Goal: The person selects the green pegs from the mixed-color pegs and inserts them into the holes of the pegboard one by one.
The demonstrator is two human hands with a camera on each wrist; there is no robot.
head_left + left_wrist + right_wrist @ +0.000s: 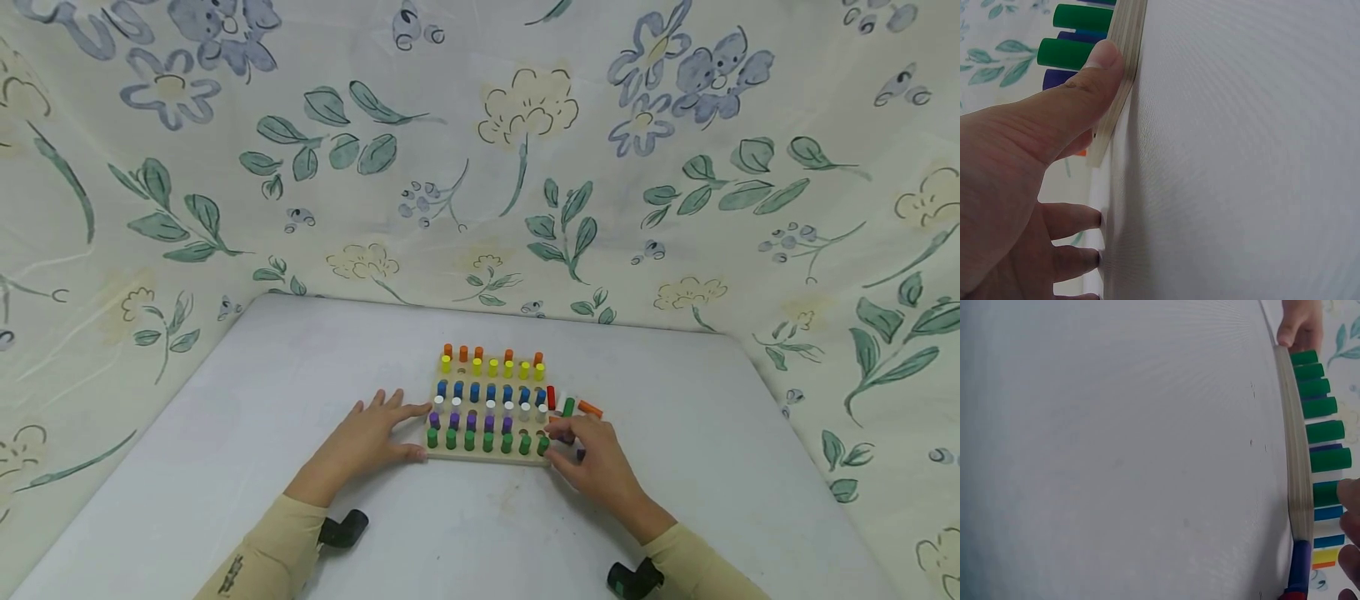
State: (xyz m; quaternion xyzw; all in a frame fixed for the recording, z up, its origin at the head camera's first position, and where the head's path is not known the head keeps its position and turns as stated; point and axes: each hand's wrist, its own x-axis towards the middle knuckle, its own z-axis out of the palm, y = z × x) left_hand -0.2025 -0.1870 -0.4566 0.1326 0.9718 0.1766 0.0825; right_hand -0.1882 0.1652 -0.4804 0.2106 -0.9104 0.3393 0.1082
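Observation:
A wooden pegboard [487, 456] carries rows of coloured pegs: orange, yellow, blue, white, purple and green. My left hand [371, 437] lies at its left side with fingers spread. In the left wrist view, the thumb [1105, 55] presses on the board's edge beside the green pegs, while other fingertips touch the table. At the front right corner my right hand [596, 458] pinches the last green peg [1325, 494] of the front row between thumb and fingers. That peg stands in the board, its top partly covered by the fingertips.
Loose pegs lie right of the board: a red peg [551, 397], a green peg [568, 407], an orange peg [590, 409] and others partly under my right hand. The white table [300, 358] meets a floral cloth [450, 208] behind. Black wrist cameras hang below both sleeves.

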